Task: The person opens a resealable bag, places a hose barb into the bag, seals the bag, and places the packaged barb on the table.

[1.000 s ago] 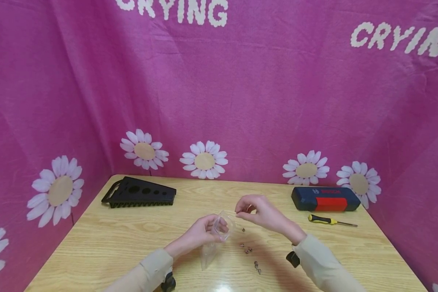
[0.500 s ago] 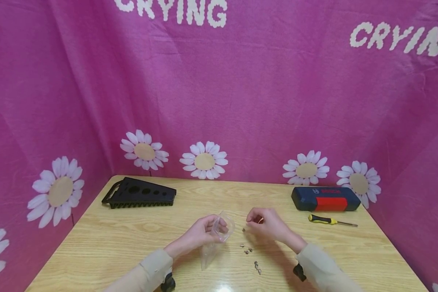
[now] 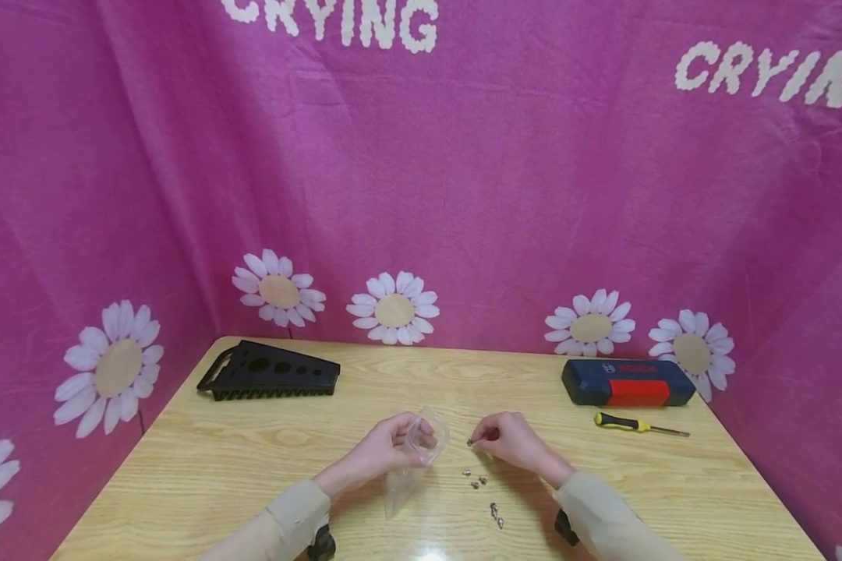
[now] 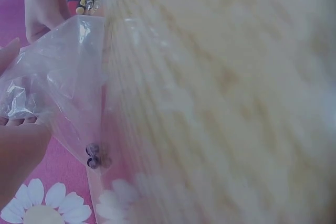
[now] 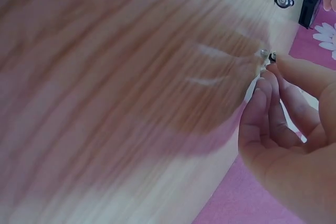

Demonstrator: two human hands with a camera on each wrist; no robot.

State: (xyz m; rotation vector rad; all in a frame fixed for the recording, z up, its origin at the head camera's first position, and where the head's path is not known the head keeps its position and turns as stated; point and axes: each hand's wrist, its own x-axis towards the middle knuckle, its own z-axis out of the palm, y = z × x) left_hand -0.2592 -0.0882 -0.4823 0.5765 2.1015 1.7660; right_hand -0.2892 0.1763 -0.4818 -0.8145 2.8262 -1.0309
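My left hand (image 3: 396, 444) holds a clear plastic bag (image 3: 401, 487) with its mouth spread open. In the left wrist view a few small dark metal pieces (image 4: 93, 156) lie in the bag's bottom corner. To the right of the bag, my right hand (image 3: 515, 444) is down at the tabletop, thumb and fingertips pinching a small metal screw (image 5: 272, 56). Nearer the front lie several more short, shiny screws (image 3: 482, 480), with others (image 3: 494, 511) a bit closer to the body.
A black tool rack (image 3: 274, 371) with holes and slots lies at the back left of the wooden table (image 3: 182, 467). At the back right sit a dark blue and red case (image 3: 627, 382) and a yellow-black screwdriver (image 3: 638, 425). A pink flowered cloth (image 3: 463, 195) hangs behind.
My right hand has moved away from the bag's mouth, down and to the right, and its fingertips have closed on the farthest screw. The left hand and bag stay nearly still.
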